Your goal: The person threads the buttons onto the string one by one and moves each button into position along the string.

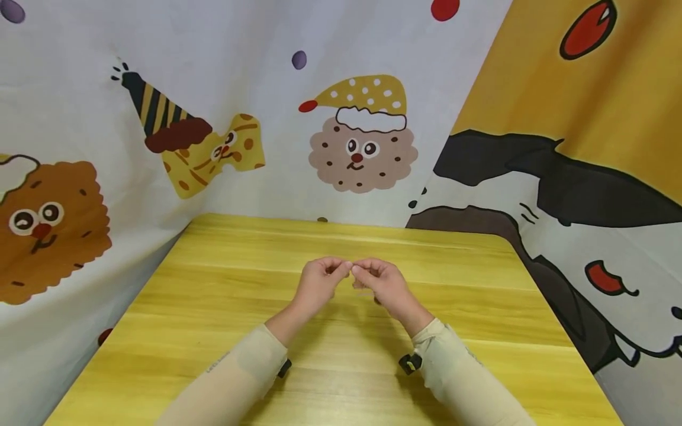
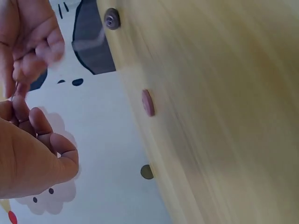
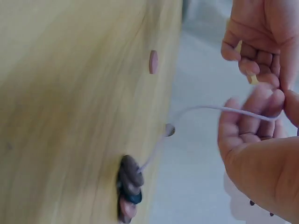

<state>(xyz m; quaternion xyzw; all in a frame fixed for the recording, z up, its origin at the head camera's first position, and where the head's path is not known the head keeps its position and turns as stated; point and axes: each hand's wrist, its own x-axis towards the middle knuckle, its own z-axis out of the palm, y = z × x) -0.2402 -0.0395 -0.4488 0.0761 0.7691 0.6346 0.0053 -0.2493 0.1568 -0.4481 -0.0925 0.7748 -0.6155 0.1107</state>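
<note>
My left hand (image 1: 314, 287) and right hand (image 1: 391, 290) meet fingertip to fingertip above the wooden table, thumbs against index fingers. The right hand pinches a thin pale cord (image 3: 203, 107), which curves over its fingers. The cord runs down to a cluster of dark and pink button-like discs (image 3: 130, 179). Left thumb and index pinch at the meeting point, apparently on the cord's end, mostly covered by fingers. In the left wrist view, a dark ringed disc (image 2: 112, 19) shows near the table edge, and a pink disc (image 2: 148, 102) is on the table.
The yellow wood-grain table (image 1: 213, 331) extends around both forearms. Behind it and along its sides hangs a printed cloth (image 1: 277, 195) with cartoon figures. Each wrist carries a small black device, one being the right wrist device (image 1: 409, 363).
</note>
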